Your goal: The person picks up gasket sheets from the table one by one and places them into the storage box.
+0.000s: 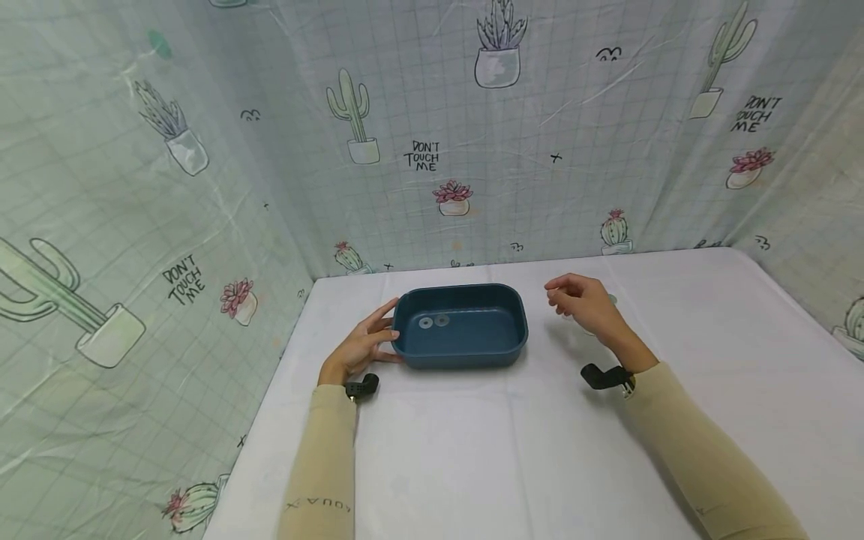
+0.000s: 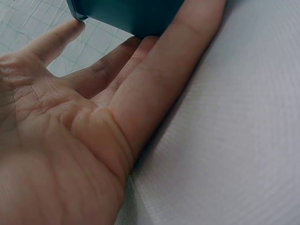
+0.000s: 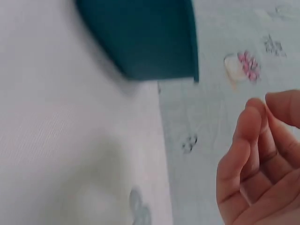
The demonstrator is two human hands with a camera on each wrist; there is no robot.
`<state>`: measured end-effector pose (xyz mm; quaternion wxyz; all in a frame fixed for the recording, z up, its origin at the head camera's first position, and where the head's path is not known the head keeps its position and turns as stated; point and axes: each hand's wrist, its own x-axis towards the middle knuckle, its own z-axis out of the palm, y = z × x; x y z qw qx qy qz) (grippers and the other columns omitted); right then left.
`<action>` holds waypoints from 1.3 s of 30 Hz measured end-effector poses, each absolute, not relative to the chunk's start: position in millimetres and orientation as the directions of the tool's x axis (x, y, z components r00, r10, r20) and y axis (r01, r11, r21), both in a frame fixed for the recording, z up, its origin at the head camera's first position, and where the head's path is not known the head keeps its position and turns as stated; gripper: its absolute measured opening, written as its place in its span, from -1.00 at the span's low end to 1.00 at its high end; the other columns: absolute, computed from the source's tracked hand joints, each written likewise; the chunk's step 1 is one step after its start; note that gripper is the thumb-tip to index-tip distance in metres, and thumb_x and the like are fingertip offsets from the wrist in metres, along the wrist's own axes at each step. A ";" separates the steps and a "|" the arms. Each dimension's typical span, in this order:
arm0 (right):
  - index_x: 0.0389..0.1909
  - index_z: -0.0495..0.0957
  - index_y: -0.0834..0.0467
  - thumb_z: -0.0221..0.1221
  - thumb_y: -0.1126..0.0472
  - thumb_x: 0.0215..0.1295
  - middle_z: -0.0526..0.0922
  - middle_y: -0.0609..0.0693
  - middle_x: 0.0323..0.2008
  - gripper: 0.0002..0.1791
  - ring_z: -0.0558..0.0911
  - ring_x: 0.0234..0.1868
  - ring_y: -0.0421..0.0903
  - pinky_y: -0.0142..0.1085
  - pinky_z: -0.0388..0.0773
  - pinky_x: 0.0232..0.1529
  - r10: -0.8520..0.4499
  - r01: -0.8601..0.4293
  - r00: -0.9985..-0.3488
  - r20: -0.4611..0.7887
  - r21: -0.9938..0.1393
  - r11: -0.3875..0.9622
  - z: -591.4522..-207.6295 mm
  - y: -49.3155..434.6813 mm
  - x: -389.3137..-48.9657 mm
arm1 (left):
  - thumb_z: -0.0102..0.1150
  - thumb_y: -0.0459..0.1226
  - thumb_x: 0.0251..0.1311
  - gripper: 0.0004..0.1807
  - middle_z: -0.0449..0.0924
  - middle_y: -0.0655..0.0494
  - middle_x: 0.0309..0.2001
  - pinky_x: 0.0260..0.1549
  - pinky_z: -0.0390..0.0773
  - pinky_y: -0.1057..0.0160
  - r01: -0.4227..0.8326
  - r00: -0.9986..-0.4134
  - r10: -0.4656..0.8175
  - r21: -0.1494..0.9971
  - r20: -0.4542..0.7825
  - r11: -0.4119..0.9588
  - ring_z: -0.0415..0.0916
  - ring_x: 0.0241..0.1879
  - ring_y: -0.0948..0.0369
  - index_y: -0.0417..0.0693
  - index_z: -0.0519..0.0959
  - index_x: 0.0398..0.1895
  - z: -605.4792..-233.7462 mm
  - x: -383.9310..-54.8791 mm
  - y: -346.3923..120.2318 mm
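the main risk, i judge, lies with the blue tub (image 1: 466,361): only its left end is steadied, so an uneven push from the left hand (image 1: 356,345) could swivel it on the white table (image 1: 439,465) or ruck the smooth covering beneath. too much lift at that end might tip it and send its contents sliding toward the free right end. the right hand (image 1: 580,304), just beyond that end, could also bump the wall if it swings inward carelessly.

the tub sits upright between the hands, near the back edge of the table, below the cactus-print curtain (image 1: 405,202). it is shallow, with rounded corners; two small pale discs (image 1: 425,322) lie flat and close together on its floor, toward the left. the rest of the floor that shows is bare.

the left hand is spread wide, straight fingers touching the tub's end. the right hand is narrow, raised above the table, thumb and fingertips drawn together; i cannot tell whether something small sits between them. a pale shape (image 1: 612,298) beside its wrist is too indistinct to name.
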<state>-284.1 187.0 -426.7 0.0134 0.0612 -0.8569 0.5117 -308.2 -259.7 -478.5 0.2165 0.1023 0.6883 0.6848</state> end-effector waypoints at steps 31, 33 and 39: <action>0.13 0.51 0.33 0.30 0.11 0.37 0.58 0.17 -0.21 -0.53 0.58 -0.28 -0.02 -0.28 0.44 -0.33 -0.046 0.068 -0.985 -0.165 -0.622 0.780 -459.1 264.5 -285.7 | 0.07 -0.43 0.44 -0.16 -0.03 -0.17 0.61 -0.01 0.69 -0.23 -0.144 -0.882 0.451 0.989 -0.139 0.025 0.25 0.45 -0.31 0.46 0.09 0.62 -481.6 -309.8 -260.6; 0.11 0.53 0.32 0.33 0.10 0.34 0.57 0.14 -0.24 -0.53 0.57 -0.29 -0.03 -0.28 0.43 -0.33 -0.056 0.058 -0.985 -0.164 -0.616 0.786 -461.0 265.8 -286.5 | 0.07 -0.43 0.44 -0.16 -0.02 -0.17 0.61 -0.01 0.69 -0.23 -0.145 -0.882 0.450 0.989 -0.140 0.024 0.26 0.45 -0.31 0.46 0.09 0.62 -481.5 -309.4 -260.8; 0.01 0.59 0.31 0.38 0.08 0.28 0.54 0.07 -0.31 -0.56 0.49 -0.29 -0.02 -0.27 0.37 -0.32 -0.082 0.011 -0.989 -0.126 -0.602 0.798 -465.0 267.4 -287.9 | 0.07 -0.43 0.44 -0.16 -0.01 -0.16 0.61 -0.01 0.69 -0.23 -0.144 -0.883 0.449 0.989 -0.137 0.020 0.26 0.45 -0.30 0.46 0.09 0.63 -480.6 -308.9 -261.0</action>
